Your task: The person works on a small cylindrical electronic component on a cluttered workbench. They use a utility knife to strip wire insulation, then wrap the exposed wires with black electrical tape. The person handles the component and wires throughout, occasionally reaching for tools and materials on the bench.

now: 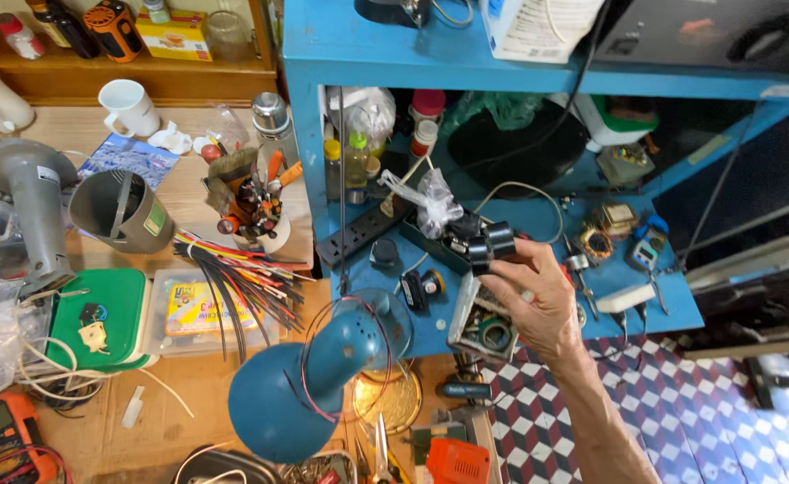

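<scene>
While right hand [538, 300] pinches black rolls [491, 244], white cup [264, 235] holds tools.

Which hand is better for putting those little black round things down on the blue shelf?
Probably the right hand: it already holds the black round parts just above the blue shelf. The left hand isn't in view.

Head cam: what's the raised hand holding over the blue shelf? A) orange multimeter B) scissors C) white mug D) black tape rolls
D. The right hand has its grip on black tape rolls, raised above the blue shelf; the orange multimeter and white mug sit untouched on the bench.
</scene>
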